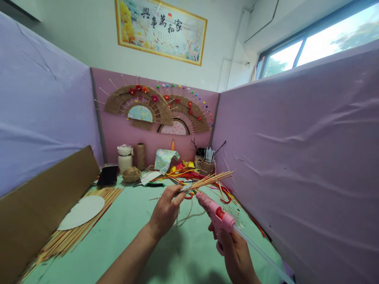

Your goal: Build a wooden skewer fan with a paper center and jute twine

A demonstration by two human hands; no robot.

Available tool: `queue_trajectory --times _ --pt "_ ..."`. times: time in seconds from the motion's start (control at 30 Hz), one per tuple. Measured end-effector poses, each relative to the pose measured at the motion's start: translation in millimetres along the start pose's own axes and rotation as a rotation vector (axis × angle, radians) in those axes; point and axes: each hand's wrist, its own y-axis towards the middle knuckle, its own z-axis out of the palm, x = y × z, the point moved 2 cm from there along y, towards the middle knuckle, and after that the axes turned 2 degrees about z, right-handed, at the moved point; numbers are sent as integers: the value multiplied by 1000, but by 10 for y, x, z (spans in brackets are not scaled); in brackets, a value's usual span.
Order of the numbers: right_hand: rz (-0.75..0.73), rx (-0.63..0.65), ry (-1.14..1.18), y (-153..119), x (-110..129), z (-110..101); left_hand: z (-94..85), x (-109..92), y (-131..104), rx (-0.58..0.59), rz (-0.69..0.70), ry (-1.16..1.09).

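My left hand [166, 209] is closed around one end of a bundle of thin wooden sticks [211, 179], which fans out to the right above the table. In my right hand [235, 252] is a pink hot glue gun [214, 213], gripped by its handle. A long clear glue stick [260, 252] runs out of its back end. The gun's nozzle points up and left, a little apart from the held end of the sticks. Loose twine [189, 216] trails beneath my left hand. What lies inside my left fingers is partly hidden.
On the left, a white oval card [83, 212] lies on many sticks [63, 238] beside a cardboard panel [44, 209]. A twine ball [132, 174], a lidded jar [125, 157], green-handled pliers [154, 184] and a pot of glue sticks [208, 161] stand or lie farther back. Two decorated fans [168, 104] hang behind.
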Motion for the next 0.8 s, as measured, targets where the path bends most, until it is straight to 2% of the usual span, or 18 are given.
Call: queue_trajectory --times 0.27,0.43,0.5,0.57,0.67,0.8 --pt "-36 -52 -90 66 -43 -59 -25 10 27 -58 -102 -65" --pt "-254 -47 -347 423 -114 -327 -63 130 9 -174 -241 -114" --pt "-307 9 -531 612 -228 -483 -74 181 -8 -216 -327 -157" --pt "-310 7 -713 768 -413 -656 -83 213 -19 -251 -402 -187" --pt "-242 -45 -961 896 -755 -889 -97 222 -18 -293 -434 -207" --pt "-115 58 -1201 921 -1053 -1041 -121 223 -7 -291 -448 -188"
